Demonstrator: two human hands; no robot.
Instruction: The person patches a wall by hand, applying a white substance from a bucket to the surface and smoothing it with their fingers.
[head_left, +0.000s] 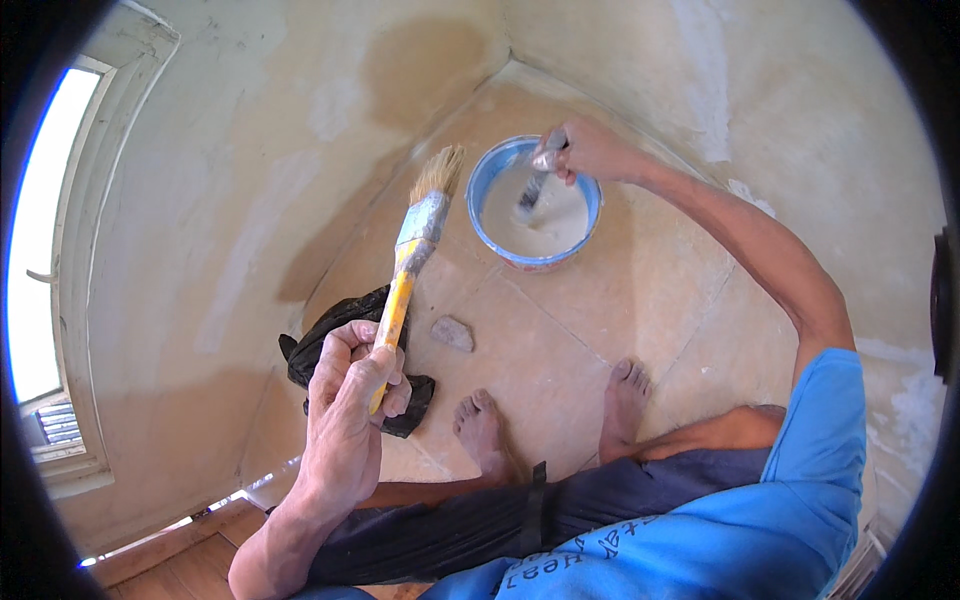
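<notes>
My left hand (350, 395) grips the yellow handle of a wide paintbrush (418, 240), held upright with its pale bristles pointing toward the corner of the room. My right hand (585, 150) reaches out over a blue-rimmed bucket (590, 200) of white liquid and holds a small tool (535, 180) whose lower end dips into the liquid. The bucket stands on the tiled floor (560, 330) close to the corner. My bare feet rest on the tiles below it.
A black plastic bag (320, 350) lies on the floor behind my left hand. A small grey stone (452, 333) sits on the tiles beside the brush handle. Patchy plastered walls (230, 200) meet in the corner. A window (50, 230) is at the far left.
</notes>
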